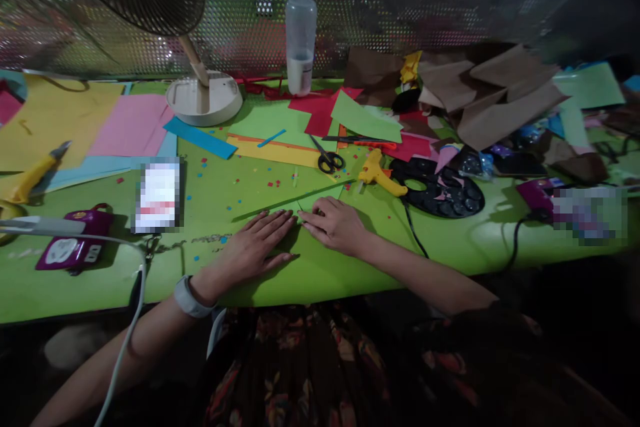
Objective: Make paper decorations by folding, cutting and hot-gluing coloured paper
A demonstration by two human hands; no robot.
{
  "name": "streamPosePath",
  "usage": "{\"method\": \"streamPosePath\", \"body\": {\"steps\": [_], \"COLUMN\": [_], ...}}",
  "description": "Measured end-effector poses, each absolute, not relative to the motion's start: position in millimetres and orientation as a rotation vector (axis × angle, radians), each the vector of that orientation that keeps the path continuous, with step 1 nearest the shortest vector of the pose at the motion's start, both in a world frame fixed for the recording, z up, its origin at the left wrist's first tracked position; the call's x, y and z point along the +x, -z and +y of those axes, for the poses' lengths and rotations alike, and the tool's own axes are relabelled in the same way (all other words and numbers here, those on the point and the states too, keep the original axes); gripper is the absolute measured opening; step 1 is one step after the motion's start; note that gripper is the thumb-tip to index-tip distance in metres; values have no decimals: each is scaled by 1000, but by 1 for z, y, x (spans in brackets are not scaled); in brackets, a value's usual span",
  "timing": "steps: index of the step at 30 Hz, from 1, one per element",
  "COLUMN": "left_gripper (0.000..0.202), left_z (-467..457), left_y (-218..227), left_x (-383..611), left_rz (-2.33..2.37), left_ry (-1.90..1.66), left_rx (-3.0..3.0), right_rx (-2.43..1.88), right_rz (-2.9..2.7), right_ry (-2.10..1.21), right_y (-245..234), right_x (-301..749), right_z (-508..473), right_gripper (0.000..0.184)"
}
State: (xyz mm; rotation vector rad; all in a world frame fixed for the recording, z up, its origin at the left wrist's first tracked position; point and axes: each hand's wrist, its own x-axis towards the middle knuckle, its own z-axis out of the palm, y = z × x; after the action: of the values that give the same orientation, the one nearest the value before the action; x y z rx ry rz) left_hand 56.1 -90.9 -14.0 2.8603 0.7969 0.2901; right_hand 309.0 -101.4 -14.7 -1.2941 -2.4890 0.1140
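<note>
My left hand (263, 240) lies flat on the green table with its fingers stretched out and a pale watch band on the wrist. Its fingertips rest close to a long strip of green paper (280, 201). Just to the right, my right hand (334, 223) has bent fingers, with thumb and forefinger pinched at a piece of light green paper (327, 195). Part of that paper is hidden under the fingers. Past the right hand lies a yellow-handled glue gun (377, 173). Black-handled scissors (330, 160) sit behind the paper.
A black palette (443, 187) lies right of the glue gun, with a cable running off the front edge. A phone (158, 195), a purple box (77, 240) and yellow cutters (33, 177) are leftward. Behind stand a fan base (220, 100), a bottle (300, 47) and crumpled brown paper (493, 93).
</note>
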Motion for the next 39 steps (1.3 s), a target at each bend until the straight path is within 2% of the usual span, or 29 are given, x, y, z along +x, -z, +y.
{"method": "streamPosePath", "body": {"steps": [22,28,39], "left_gripper": [76,60,61], "left_z": [-91,-91,-91], "left_y": [13,15,17], "left_x": [60,59,59], "left_rz": [879,832,817], "left_ry": [-272,-280,-256], "left_rx": [2850,2895,2895], "right_rx": [-1276,-1301,-1276], "right_rz": [-2509,-2543,-2521], "right_ry": [-6,15,69], "right_y": [19,17,20], "right_x": [307,306,306], "right_z": [-106,-107,-108], "right_gripper": [34,35,33]}}
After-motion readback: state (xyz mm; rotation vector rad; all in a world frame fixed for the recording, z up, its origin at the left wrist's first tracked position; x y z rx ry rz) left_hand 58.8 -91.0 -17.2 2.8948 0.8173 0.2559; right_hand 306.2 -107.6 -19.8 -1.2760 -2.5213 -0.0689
